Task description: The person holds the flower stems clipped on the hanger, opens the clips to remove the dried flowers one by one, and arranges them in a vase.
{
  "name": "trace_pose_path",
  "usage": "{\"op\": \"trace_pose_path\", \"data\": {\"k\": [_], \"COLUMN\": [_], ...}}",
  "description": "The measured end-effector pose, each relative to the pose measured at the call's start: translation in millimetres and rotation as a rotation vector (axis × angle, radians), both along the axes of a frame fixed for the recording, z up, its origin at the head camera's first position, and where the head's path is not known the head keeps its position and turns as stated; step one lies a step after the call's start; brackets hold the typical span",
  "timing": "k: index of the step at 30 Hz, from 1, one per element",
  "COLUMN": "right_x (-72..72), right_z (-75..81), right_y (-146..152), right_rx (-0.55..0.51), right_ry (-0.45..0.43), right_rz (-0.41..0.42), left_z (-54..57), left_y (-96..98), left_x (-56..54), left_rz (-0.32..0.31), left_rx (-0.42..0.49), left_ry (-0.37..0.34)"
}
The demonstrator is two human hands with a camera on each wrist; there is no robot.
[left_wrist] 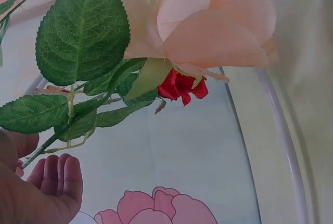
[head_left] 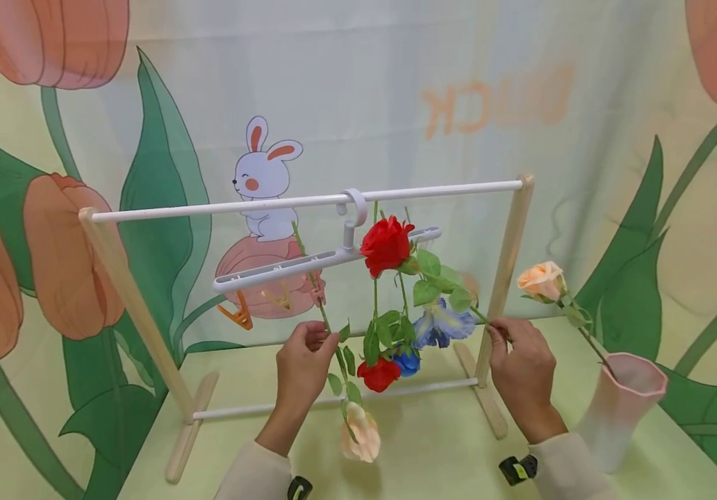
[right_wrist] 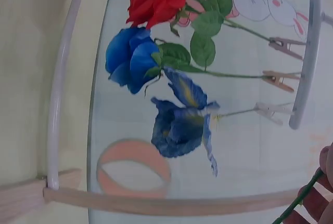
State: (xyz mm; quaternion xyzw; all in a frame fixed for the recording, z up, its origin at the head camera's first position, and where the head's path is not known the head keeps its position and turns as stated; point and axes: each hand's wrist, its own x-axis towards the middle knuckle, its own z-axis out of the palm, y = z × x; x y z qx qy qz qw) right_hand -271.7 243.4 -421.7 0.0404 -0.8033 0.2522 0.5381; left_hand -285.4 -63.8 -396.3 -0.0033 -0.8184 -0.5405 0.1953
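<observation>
My left hand pinches the green stem of a peach rose that hangs head down; its petals and leaves fill the top of the left wrist view. A pink clip is at the upper part of that stem, under a white hanger. My right hand grips the lower stem of a red rose, whose bloom points up and left in front of the hanger. Head down from the hanger's clips hang another red rose, a blue rose and a blue-violet iris.
The hanger hooks over the white top bar of a wooden-legged rack. An orange clip and a yellowish clip dangle at its left. A pink-white vase holding a pale orange rose stands at the right.
</observation>
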Motion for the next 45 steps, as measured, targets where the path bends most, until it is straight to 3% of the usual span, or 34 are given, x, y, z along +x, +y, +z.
{"op": "trace_pose_path", "data": {"k": [13, 19, 28, 39, 45], "right_x": [2.8, 12.2, 26.9, 32.2, 38.1], "right_z": [5.7, 14.3, 29.8, 48.1, 41.7], "right_y": [40, 53, 77, 102, 107], "right_rx": [-0.024, -0.056, -0.152, -0.35, -0.389], "right_ry": [-0.074, -0.066, -0.099, 0.073, -0.032], "right_rz": [-0.065, -0.114, -0.193, -0.197, -0.249], "left_z": [-3.1, -3.7, -1.7, -1.2, -0.7], "left_y": [-0.3, -2.0, -5.0, -6.7, -7.2], "left_x": [-8.0, -9.7, -9.2, -10.7, -12.0], "left_rz": [0.023, 0.026, 0.003, 0.007, 0.006], "left_rx": [-0.02, -0.041, 0.0, -0.012, -0.002], "left_ry": [0.006, 0.023, 0.036, 0.035, 0.028]}}
